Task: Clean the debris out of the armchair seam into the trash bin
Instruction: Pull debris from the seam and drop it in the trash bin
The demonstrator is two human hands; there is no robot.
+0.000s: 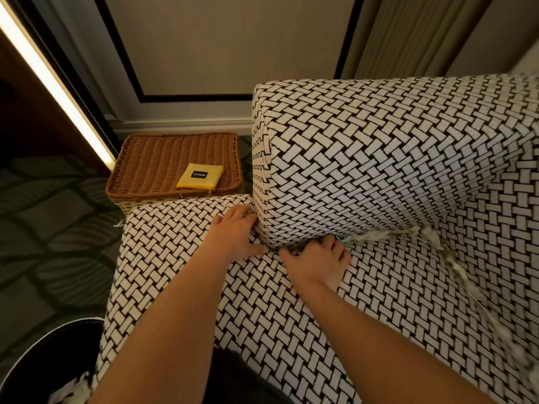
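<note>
Pale shredded debris (382,235) lies wedged in the seam where the armchair's armrest (379,158) meets the seat cushion (291,322), and more of it trails down the back seam on the right. The right hand (318,263) rests on the cushion with its fingertips tucked into the seam just beside the scraps. Whether they pinch anything cannot be told, since the armrest's lower edge hides them. The left hand (233,234) lies flat and relaxed at the armrest's front corner, fingers spread against the fabric and holding nothing. The black trash bin (38,363) stands on the carpet (43,228) at the chair's front left corner, with a few white bits (73,389) inside. Beyond the cushion, a wicker basket (151,161) carries a yellow packet (199,176) on its lid.
</note>
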